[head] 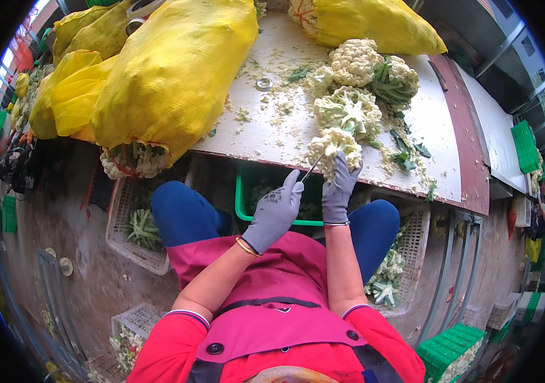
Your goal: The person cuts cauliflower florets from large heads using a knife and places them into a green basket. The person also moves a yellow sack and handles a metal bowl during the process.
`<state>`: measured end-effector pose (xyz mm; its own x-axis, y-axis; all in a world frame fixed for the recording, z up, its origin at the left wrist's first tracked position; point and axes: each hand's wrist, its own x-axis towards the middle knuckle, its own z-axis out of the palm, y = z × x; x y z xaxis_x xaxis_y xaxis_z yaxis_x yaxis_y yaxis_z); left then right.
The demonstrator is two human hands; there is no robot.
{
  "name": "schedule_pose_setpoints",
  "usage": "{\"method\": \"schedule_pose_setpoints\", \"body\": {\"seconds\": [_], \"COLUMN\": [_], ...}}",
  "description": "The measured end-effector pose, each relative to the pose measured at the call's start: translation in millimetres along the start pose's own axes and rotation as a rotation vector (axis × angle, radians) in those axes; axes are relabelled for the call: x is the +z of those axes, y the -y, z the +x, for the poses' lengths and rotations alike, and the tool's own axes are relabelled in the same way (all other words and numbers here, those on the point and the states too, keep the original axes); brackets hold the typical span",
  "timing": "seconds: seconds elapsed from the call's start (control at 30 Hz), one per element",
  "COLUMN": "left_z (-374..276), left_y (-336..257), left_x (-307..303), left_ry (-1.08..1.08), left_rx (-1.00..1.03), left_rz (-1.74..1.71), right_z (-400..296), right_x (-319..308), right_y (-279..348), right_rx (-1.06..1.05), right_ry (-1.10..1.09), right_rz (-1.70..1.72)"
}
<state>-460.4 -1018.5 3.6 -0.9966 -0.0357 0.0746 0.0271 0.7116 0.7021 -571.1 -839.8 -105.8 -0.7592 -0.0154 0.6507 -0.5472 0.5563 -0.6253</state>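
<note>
My left hand [275, 210], in a grey glove, is closed around the handle of a small knife [312, 168], whose blade points up and right to a piece of cauliflower [332, 145]. My right hand [341, 186], gloved too, grips that piece from below at the table's near edge. Just beyond it lies a cut cauliflower head [349, 112], underside up. Farther back are a whole cauliflower head [356, 62] and one with green leaves [396, 82]. Below my hands, a green crate [239, 198] stands between my knees, partly hidden by the left glove.
A large yellow mesh sack [172, 72] of cauliflower overhangs the white table [248, 139] at left; another yellow sack [378, 24] lies at the back. A roll of tape [264, 84] rests among crumbs. White crates [131, 251] with trimmings flank my legs. A person [19, 160] is at far left.
</note>
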Motion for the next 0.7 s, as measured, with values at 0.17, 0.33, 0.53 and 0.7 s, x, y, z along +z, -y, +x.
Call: {"method": "schedule_pose_setpoints", "body": {"seconds": [0.17,0.33,0.53,0.7], "left_z": [2,-3,7,21], "left_y": [8,7,31,41], "left_x": [14,4,23,39], "left_ry": [-0.012,0.011,0.029,-0.074], "left_rx": [-0.069,-0.121,-0.153,-0.036], "left_rz": [-0.177,-0.165,-0.112,0.22], "right_z": [-3,3,4,-11], "right_x": [17,4,37,61], "right_y": [16,24,55,11], "right_rx": [0.101,-0.218,0.402,0.796], "right_ry": [-0.126,-0.006,-0.238,-0.341], "right_rz": [0.196,-0.441,0.531,1.277]}}
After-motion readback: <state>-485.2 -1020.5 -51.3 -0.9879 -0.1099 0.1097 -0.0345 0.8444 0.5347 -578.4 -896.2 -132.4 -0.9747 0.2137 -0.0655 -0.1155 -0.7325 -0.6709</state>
